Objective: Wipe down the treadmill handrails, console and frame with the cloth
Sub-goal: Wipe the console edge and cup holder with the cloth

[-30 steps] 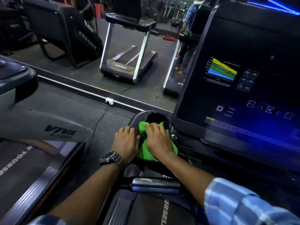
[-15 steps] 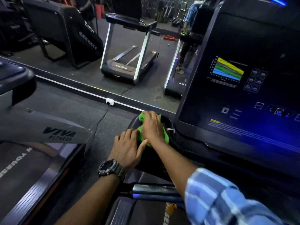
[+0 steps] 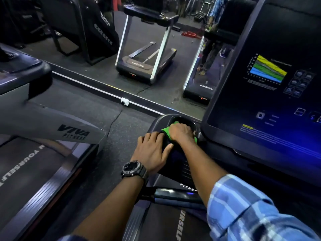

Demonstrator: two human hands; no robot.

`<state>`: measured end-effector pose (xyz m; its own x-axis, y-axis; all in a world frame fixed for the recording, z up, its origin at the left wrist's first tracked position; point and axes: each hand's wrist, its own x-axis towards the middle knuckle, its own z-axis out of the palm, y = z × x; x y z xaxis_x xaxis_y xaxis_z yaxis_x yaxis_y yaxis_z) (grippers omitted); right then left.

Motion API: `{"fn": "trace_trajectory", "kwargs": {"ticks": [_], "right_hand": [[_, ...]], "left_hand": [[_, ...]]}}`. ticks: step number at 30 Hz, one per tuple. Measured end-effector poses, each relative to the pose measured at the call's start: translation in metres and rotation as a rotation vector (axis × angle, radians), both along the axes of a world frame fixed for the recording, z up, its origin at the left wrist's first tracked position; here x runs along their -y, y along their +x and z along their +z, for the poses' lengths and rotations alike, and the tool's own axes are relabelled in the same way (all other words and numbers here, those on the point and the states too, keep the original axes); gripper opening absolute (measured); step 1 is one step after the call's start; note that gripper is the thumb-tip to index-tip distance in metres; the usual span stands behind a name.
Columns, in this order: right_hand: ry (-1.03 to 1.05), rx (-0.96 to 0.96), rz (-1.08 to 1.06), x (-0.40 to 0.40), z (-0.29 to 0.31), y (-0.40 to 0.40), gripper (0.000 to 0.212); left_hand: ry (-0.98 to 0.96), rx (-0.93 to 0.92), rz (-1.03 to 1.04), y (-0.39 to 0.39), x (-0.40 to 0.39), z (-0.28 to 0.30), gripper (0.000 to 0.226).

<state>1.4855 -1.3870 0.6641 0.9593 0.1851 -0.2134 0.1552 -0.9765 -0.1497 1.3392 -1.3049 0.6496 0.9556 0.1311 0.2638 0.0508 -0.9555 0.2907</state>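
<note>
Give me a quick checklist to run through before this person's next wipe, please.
1. Green cloth under the right hand: ok.
2. Cloth reaches into the cup holder: ok.
3. Left hand braced flat on the console's side wing: ok.
4. Console screen wiped: cannot tell.
5. Metal handrail wiped: cannot tell.
6. Watch clear of the cloth: ok.

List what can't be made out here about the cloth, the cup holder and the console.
- Green cloth: mostly hidden under the right hand, head view; its extent is unknown.
- Cup holder inside: covered by hand and cloth.
- Console text: too blurred and small to read; right edge cuts it off.
- Left hand hides the surface beneath it.
</note>
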Motion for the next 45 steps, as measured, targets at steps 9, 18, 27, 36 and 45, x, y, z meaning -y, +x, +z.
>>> {"fn": "trace_trajectory", "kwargs": {"ticks": [9, 18, 27, 36, 45], "right_hand": [[-0.053, 0.063, 0.033, 0.007, 0.016, -0.001, 0.053], [-0.100, -0.012, 0.055, 0.006, 0.012, 0.000, 0.054], [0.426, 0.518, 0.040, 0.010, -0.004, -0.028, 0.039], [0.146, 0.321, 0.553, 0.081, 0.000, -0.095, 0.069], [-0.085, 0.013, 0.507, 0.166, 0.054, -0.135, 0.033]], "left_hand": [[-0.035, 0.030, -0.003, -0.001, 0.000, 0.001, 0.027], [-0.059, 0.034, 0.005, 0.000, -0.002, -0.001, 0.023], [-0.071, 0.031, -0.010, 0.000, -0.003, 0.000, 0.025], [-0.184, 0.085, 0.023, -0.007, 0.003, 0.000, 0.049], [-0.201, -0.094, -0.222, -0.056, 0.095, 0.011, 0.063]]}}
